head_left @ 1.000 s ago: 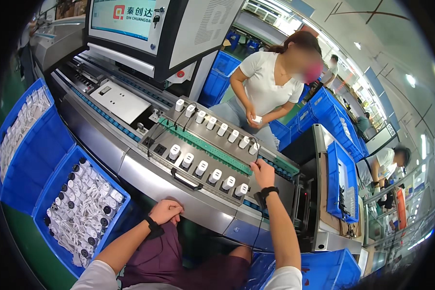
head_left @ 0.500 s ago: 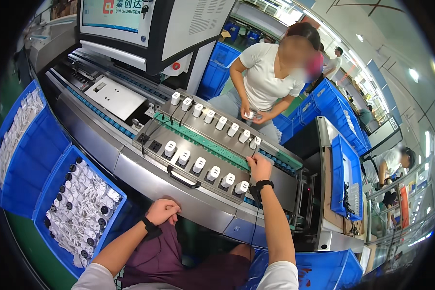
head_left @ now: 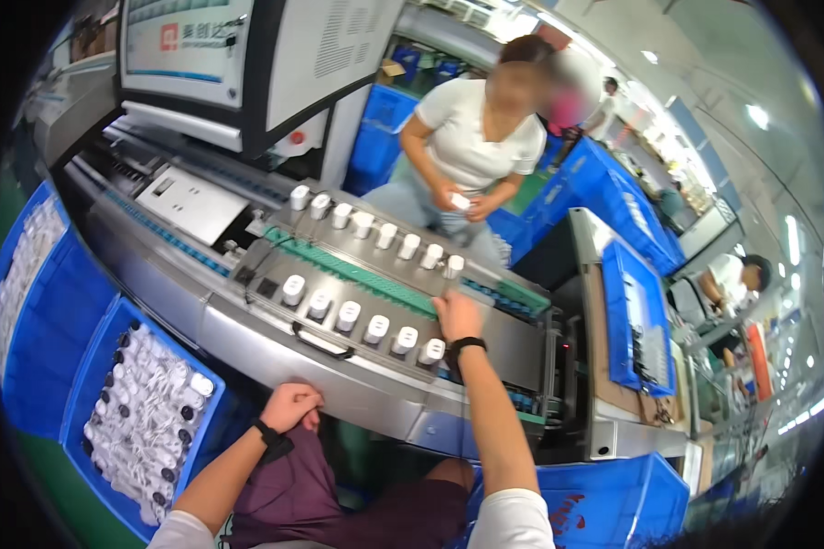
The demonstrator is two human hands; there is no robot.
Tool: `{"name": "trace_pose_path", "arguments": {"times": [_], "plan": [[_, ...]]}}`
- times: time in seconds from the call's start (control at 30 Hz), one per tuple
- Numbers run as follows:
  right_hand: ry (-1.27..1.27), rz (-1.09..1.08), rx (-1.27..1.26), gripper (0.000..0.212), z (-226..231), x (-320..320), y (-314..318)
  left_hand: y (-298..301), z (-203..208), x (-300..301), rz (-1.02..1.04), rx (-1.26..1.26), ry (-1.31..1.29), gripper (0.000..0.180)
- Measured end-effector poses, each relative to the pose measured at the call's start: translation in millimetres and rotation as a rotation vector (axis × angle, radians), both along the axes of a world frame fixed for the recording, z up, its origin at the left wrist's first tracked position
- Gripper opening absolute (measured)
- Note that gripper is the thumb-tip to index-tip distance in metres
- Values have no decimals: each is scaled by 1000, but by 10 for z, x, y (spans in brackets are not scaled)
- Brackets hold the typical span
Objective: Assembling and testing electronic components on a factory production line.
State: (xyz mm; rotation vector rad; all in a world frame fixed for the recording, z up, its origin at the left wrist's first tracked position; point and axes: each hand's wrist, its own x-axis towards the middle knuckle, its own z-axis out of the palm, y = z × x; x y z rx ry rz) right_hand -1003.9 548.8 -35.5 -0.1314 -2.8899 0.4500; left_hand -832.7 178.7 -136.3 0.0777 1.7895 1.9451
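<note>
Right hand (head_left: 456, 316) is lying flat and released beside the white adapter (head_left: 432, 350) at the fixture's (head_left: 339, 270) right end, while left hand (head_left: 291, 406) is resting clenched, grasping nothing, against its front edge.

**Factory assembly line**

Industrial setting. Long metal test fixture (head_left: 366, 302) with rows of white plug-in adapters (head_left: 375, 328), monitor (head_left: 192, 46) above it. Blue plastic crates (head_left: 110, 403) of white parts on every side. Other workers (head_left: 471, 146) at neighbouring stations, strip lights overhead.
</note>
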Motion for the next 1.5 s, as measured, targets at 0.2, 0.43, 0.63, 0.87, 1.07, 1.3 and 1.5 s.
{"name": "trace_pose_path", "arguments": {"times": [0.2, 0.43, 0.63, 0.87, 1.07, 1.3, 1.5], "plan": [[-153, 150, 204, 30, 554, 255, 191, -123, -165, 26, 31, -43, 57, 23], [135, 97, 297, 25, 1928, 910, 1551, -62, -215, -14, 27, -23, 79, 23], [87, -134, 363, 25, 2413, 1818, 2765, -18, -197, -22, 50, -46, 88, 24], [71, 17, 292, 27, 2182, 2279, 2864, -25, -167, -25, 66, -60, 92, 25], [99, -71, 416, 25, 2179, 2219, 2928, 10, -179, -9, 81, -81, 100, 26], [676, -422, -198, 22, 2127, 2230, 3348, -2, -190, 6, 78, -85, 118, 26], [938, -435, -203, 26, 2248, 2349, 3310, 8, -201, -11, 80, -83, 116, 26]]}}
